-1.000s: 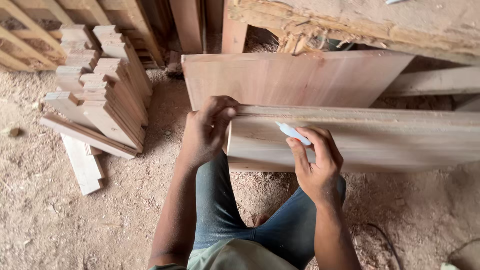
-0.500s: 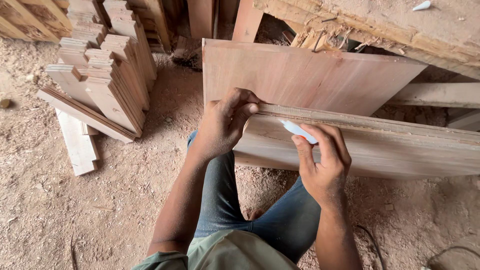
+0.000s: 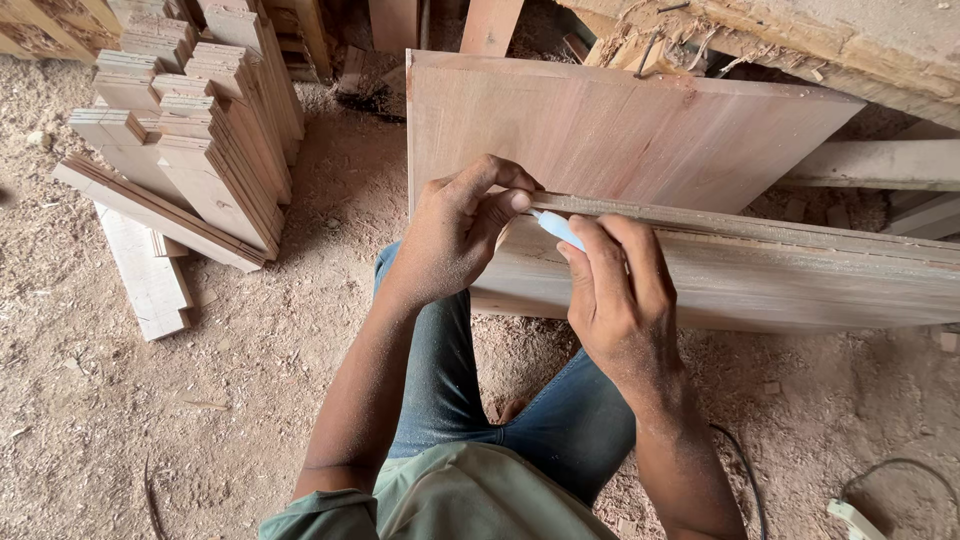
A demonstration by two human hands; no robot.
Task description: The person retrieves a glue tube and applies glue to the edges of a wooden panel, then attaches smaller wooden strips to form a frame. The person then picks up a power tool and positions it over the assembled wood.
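Plank [image 3: 760,285] runs left to right on edge; I see my left hand [image 3: 455,235] pinching its near-left end, right hand [image 3: 615,300] clenched around a pale blue marker [image 3: 557,228] pointing far-left

Open sawdust floor [image 3: 230,400] is lying free to the left of the left hand [image 3: 455,235], up to the stacked wood pieces [image 3: 200,140]; ahead, the leaning board [image 3: 620,130] and the plank [image 3: 780,270] are blocking the way, with a cable [image 3: 890,470] trailing at the lower right
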